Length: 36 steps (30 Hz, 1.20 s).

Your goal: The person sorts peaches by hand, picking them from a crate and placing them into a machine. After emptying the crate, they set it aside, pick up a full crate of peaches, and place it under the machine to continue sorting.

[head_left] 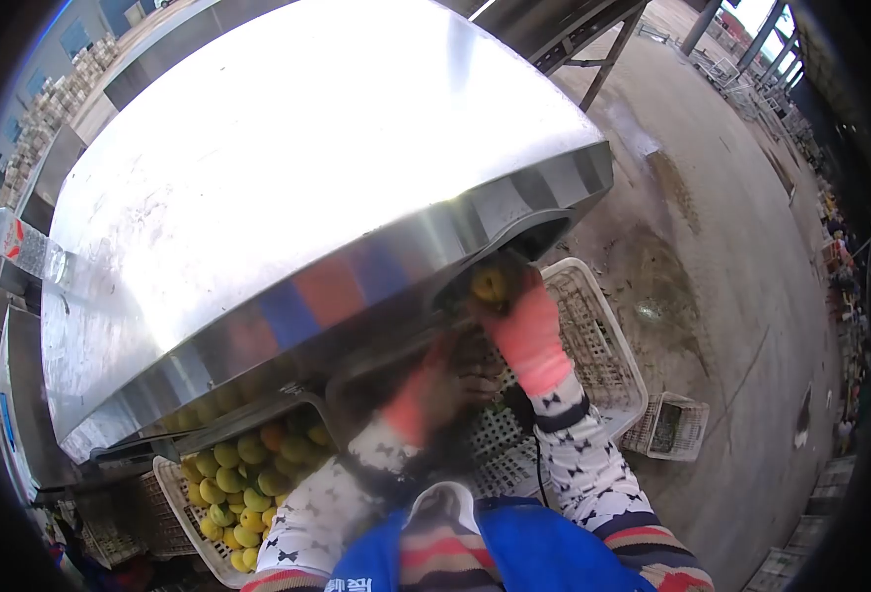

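Observation:
My right hand [522, 314], in a pink and dark glove, is closed round a yellow-green fruit [490, 285] at the dark opening under the metal table's front edge. Lower and to the left, my left hand [445, 380], gloved the same way, is smeared by motion; its fingers and anything in them cannot be made out. Below the hands stands a white plastic crate [608, 345]. Many green, yellow and orange fruits [228, 481] fill another crate [174, 493] at the lower left.
The shiny metal table [307, 128] spans the upper left. A clear plastic bottle [23, 245] lies at its left edge. A small white crate [677, 426] sits on the concrete floor [751, 296] to the right. Metal supports [608, 64] stand behind the table.

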Available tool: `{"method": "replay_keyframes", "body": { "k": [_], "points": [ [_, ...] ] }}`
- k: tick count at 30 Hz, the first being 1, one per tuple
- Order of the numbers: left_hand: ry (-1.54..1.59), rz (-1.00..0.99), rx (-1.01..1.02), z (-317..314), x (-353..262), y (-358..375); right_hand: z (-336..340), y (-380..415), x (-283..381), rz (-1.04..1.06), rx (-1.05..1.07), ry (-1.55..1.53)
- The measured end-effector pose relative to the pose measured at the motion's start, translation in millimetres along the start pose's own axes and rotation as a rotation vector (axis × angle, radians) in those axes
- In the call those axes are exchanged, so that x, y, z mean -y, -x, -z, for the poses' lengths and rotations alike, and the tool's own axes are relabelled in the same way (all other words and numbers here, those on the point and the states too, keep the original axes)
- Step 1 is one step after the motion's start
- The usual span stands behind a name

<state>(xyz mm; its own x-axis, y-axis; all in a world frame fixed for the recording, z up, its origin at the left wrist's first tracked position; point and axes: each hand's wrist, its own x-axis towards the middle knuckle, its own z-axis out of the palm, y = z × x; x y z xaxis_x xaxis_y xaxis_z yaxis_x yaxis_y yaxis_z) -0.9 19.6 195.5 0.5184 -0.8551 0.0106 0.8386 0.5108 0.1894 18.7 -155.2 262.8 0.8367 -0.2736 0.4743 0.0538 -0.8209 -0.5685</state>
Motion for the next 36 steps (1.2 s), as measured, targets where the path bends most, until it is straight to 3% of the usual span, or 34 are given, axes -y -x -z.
{"method": "replay_keyframes", "body": {
  "k": [2, 7, 8, 10, 12, 13, 15, 17, 18, 19, 20, 22, 27, 28, 31, 34, 36],
  "points": [
    [-0.23, -0.103, -0.21, 13, 2, 19, -10, -11, 1, 0.052, 0.021, 0.121],
    [-0.54, -0.147, -0.14, 19, -9, 73, -73, -38, -18, -0.043, 0.085, 0.241],
    [-0.586, -0.177, -0.078, 21, -14, 78, -69, -36, -19, -0.03, 0.042, 0.16],
    [-0.475, -0.058, -0.178, 27, -27, 95, -47, -24, -17, -0.015, -0.035, -0.008],
    [-0.684, -0.014, -0.316, 39, -39, 120, 14, 2, 8, 0.057, -0.15, -0.135],
    [-0.79, -0.05, -0.41, 62, -48, 135, 24, 19, 0, 0.043, -0.098, -0.149],
    [-1.003, -0.172, -0.612, 107, -60, 171, 60, 66, -27, -0.115, -0.039, 0.085],
    [-0.888, -0.21, -0.752, 109, -62, 170, 83, 123, -60, -0.269, -0.036, 0.281],
    [-0.668, -0.165, -0.775, 84, -66, 165, 88, 155, -80, -0.35, -0.076, 0.377],
    [-0.452, -0.124, -0.794, 71, -70, 161, 92, 184, -91, -0.514, -0.082, 0.397],
    [-0.478, -0.147, -0.828, 69, -65, 163, 98, 215, -97, -0.671, -0.097, 0.412],
    [-0.524, -0.187, -0.905, 71, -60, 164, 91, 255, -97, -1.131, 0.008, 0.302],
    [-0.65, -0.132, -0.83, 78, -41, 156, 13, 325, -160, -1.407, 0.146, -0.525],
    [-0.668, -0.131, -0.821, 77, -32, 155, -1, 329, -168, -1.403, 0.124, -0.49],
    [-1.124, -0.129, -0.837, 67, -1, 153, 3, 325, -176, -1.431, 0.05, -0.384],
    [-1.344, -0.298, -0.981, 70, -3, 154, 38, 323, -168, -1.52, 0.08, -0.39],
    [-1.964, -0.463, -0.963, 52, 29, 130, 60, 338, -181, -1.486, -0.083, -0.669]
  ]
}}
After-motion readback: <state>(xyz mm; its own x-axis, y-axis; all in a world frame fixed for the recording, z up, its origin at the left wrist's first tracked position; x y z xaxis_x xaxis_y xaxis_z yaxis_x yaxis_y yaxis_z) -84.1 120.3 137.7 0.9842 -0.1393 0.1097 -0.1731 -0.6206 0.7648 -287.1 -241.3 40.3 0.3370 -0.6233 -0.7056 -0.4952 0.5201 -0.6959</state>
